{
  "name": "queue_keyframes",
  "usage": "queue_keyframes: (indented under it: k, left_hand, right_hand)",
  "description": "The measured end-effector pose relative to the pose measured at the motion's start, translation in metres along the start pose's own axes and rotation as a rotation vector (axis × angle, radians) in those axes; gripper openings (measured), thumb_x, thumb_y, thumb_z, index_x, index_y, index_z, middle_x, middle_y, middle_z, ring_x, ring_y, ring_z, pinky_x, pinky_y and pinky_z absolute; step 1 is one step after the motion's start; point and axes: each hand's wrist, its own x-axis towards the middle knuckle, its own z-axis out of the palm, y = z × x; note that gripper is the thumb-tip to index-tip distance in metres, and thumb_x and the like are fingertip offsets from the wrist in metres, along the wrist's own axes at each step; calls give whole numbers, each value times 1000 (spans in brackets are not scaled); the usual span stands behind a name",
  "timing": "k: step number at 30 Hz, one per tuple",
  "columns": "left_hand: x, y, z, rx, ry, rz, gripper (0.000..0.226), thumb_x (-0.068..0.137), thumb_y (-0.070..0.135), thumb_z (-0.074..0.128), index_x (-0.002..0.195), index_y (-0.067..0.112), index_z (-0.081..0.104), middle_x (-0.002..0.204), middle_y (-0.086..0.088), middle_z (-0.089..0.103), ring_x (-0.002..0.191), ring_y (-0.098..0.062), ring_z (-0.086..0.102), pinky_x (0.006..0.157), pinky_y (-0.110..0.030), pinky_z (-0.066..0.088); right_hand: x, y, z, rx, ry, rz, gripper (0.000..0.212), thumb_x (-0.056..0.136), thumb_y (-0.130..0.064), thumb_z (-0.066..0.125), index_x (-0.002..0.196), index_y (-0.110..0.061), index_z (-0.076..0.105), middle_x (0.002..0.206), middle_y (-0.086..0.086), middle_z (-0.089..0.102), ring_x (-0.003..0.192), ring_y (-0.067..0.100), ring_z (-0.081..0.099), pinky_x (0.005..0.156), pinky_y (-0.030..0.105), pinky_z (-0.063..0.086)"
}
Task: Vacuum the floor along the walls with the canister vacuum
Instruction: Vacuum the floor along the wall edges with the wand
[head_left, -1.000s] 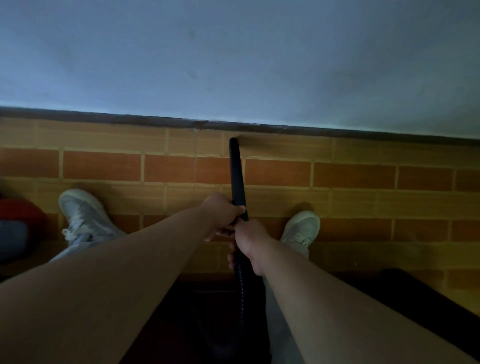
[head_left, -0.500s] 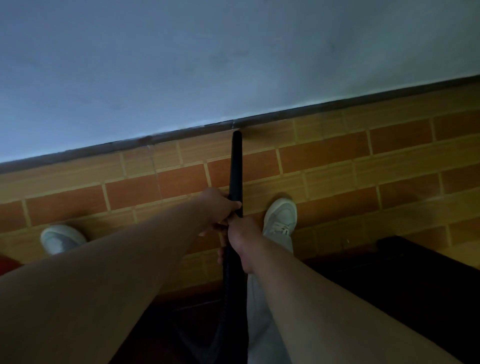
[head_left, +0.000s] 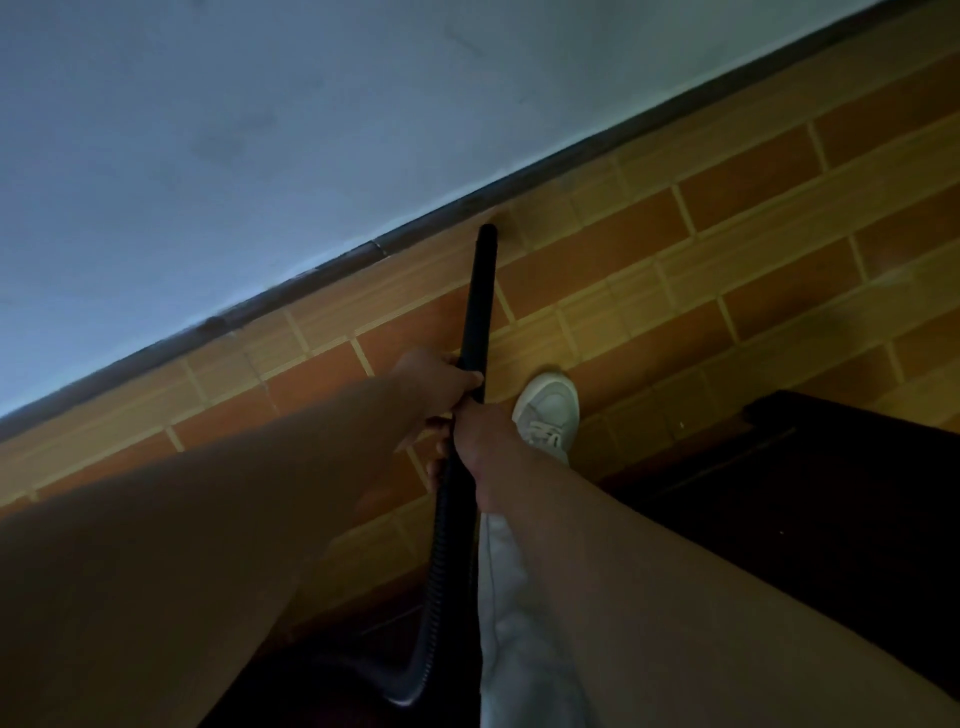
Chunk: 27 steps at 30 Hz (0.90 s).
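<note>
A black vacuum wand (head_left: 480, 291) points away from me across the brick-patterned floor (head_left: 727, 249); its tip sits just short of the dark baseboard (head_left: 291, 288) under the pale wall (head_left: 260, 130). My left hand (head_left: 439, 382) grips the wand higher up, and my right hand (head_left: 480, 441) grips it right below, the two hands touching. A ribbed black hose (head_left: 441, 582) runs from my right hand down toward me and curves at the bottom. The canister itself is hidden.
My right foot in a white shoe (head_left: 548, 408) stands just right of the wand. A dark piece of furniture (head_left: 810, 499) fills the right side. Light trousers (head_left: 519, 623) show between my forearms.
The view has swung so the wall line now tilts steeply. The wand tip has slid rightward along the baseboard. My left shoe and the red object at the left have left the view.
</note>
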Motion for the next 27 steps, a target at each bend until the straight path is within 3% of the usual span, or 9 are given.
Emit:
queue_keyframes:
  k: [4,6,9,11,13,17,20,22,27]
  left_hand:
    - [4,17,7,0,-3,27,23,100,25,63,122,19,67,111,-7,69,83,-13,61,61,-24,53]
    - [5,27,11,2,0,6,27,100,24,63,126,19,66,111,-6,67,91,-16,62,71,-29,55]
    - [7,41,18,5,31,-62,29,99,19,63,128,14,64,109,-8,67,101,-23,64,86,-39,57]
    - [7,51,23,-21,36,-74,27,100,14,61,127,12,64,105,-8,67,94,-22,65,76,-36,58]
    - [7,57,26,-44,16,-71,25,100,11,61,125,10,63,103,-10,69,89,-24,68,66,-35,58]
    - [12,60,32,-64,-27,-38,30,98,11,64,128,12,63,105,-12,73,93,-28,74,77,-42,63]
    - [17,62,43,-25,-84,12,26,99,14,63,123,22,66,100,-6,76,86,-21,76,79,-41,63]
    - [21,62,50,4,-103,38,27,100,16,63,126,23,65,99,-7,76,88,-24,75,82,-45,62]
    - [31,67,49,78,-61,64,29,103,23,58,130,31,62,87,-2,70,73,-18,66,68,-34,58]
  right_hand:
    - [1,-16,-17,81,-51,-15,38,108,-25,43,135,-2,56,71,10,60,55,27,60,56,37,54]
    - [-1,-22,-24,119,-94,-7,40,108,-29,41,131,-2,58,68,10,61,52,27,58,50,35,54]
    - [5,-25,-33,24,-178,-20,43,102,-38,43,127,-9,63,96,13,68,78,30,58,64,39,51]
    - [-2,-36,-48,-103,-216,-12,44,100,-44,45,128,-16,64,117,10,69,91,28,59,68,38,48]
    - [-7,-48,-72,-208,-180,-35,37,101,-42,50,123,-16,66,120,8,69,102,24,63,79,40,52]
    - [2,-77,-117,-89,25,-107,8,100,-23,64,96,-16,62,113,10,66,104,24,66,91,44,59]
    - [18,-97,-115,25,57,-203,25,102,-29,62,120,-14,56,126,11,60,112,30,62,82,47,60]
    - [26,-108,-106,24,91,-279,51,101,-33,63,145,-16,45,133,11,59,115,31,61,91,51,58]
    - [38,-120,-91,-71,208,-396,56,102,-19,61,154,-17,40,139,11,57,117,30,61,99,45,55]
